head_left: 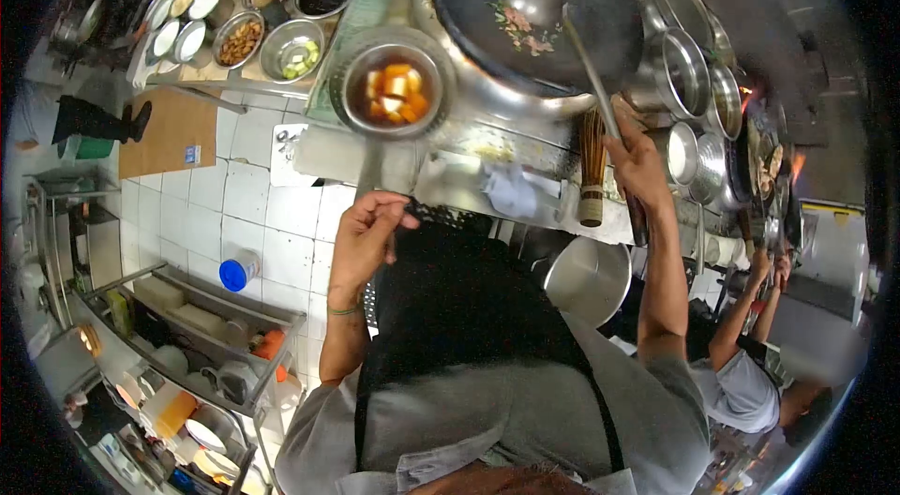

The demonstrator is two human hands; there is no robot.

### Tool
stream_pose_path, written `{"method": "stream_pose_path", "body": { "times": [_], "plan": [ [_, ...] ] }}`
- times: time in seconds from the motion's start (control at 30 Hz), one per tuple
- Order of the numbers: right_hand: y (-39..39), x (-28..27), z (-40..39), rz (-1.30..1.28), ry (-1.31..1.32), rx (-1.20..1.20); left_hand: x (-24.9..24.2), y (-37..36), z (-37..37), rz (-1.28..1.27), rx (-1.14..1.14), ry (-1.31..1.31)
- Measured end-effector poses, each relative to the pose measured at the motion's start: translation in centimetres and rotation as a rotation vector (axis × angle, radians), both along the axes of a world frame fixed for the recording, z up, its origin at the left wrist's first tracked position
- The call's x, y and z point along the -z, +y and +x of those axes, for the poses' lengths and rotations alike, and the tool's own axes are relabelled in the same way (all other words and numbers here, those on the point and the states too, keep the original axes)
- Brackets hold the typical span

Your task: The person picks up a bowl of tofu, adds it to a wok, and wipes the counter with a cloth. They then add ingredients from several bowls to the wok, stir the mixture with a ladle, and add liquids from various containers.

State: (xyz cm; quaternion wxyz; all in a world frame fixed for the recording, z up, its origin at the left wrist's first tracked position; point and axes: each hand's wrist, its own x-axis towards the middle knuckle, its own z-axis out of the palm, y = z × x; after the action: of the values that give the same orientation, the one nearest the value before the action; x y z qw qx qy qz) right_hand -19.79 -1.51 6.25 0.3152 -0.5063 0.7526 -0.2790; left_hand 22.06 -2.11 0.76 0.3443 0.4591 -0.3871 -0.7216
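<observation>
A large dark wok (469, 36) stands at the top centre, with small chopped pieces (525, 31) on its bottom. My right hand (637, 162) is wrapped round the long handle of a ladle (588, 64), whose head end lies in the wok. Left of the wok, a handled pan (352, 101) holds orange and white cubes (394, 94) in dark liquid. Just below that pan's handle is my left hand (370, 232), fingers curled with thumb and fingertips near each other; whether anything is between them I cannot make out.
Bowls of ingredients (239, 40) stand at the upper left. A bamboo brush (592, 176) and a cloth (509, 188) lie along the stove's front edge. Metal pots (680, 73) crowd the right, with flames beyond. A co-worker (750, 382) is at the far right. Below left stands a shelf rack (187, 317).
</observation>
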Motion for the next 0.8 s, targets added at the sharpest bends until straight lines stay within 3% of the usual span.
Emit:
{"method": "stream_pose_path", "body": {
  "times": [0.1,0.2,0.33,0.47,0.5,0.53,0.6,0.63,0.7,0.73,0.77,0.8],
  "plan": [
    [-1.7,0.3,0.1,-0.055,0.349,-0.043,-0.1,-1.0,-0.3,0.010,0.095,-0.003],
    [-0.9,-1.7,2.5,-0.026,0.265,0.050,-0.6,-1.9,0.6,0.015,0.151,-0.018],
    [1.7,0.2,3.2,-0.148,0.346,-0.095,-0.1,-4.1,2.4,0.058,0.267,0.025],
    [-3.4,-1.1,4.0,0.070,0.484,0.090,-0.6,-6.3,2.0,0.073,0.474,0.065],
    [-3.7,0.4,2.1,-0.148,0.545,0.018,-1.2,-6.9,1.6,0.068,0.510,0.044],
    [-3.8,1.9,0.8,-0.158,0.598,0.032,-1.6,-7.4,1.3,0.059,0.535,0.024],
    [-4.7,2.1,1.4,-0.186,0.700,0.043,-1.2,-8.2,1.2,0.034,0.558,0.060],
    [-4.2,1.0,2.9,0.005,0.642,0.106,-1.2,-8.5,1.2,0.030,0.558,0.066],
    [-2.0,1.5,1.7,-0.117,0.643,-0.059,-1.8,-9.1,1.4,0.002,0.547,0.034],
    [-1.6,0.0,2.1,-0.037,0.633,-0.051,-1.6,-9.1,1.6,0.001,0.538,0.073],
    [-1.6,-0.7,2.5,-0.188,0.618,-0.125,-1.2,-8.9,1.7,-0.023,0.520,0.109],
    [-1.9,-0.6,2.5,-0.091,0.637,-0.057,-0.7,-8.7,1.8,-0.046,0.509,0.143]
  ]
}}
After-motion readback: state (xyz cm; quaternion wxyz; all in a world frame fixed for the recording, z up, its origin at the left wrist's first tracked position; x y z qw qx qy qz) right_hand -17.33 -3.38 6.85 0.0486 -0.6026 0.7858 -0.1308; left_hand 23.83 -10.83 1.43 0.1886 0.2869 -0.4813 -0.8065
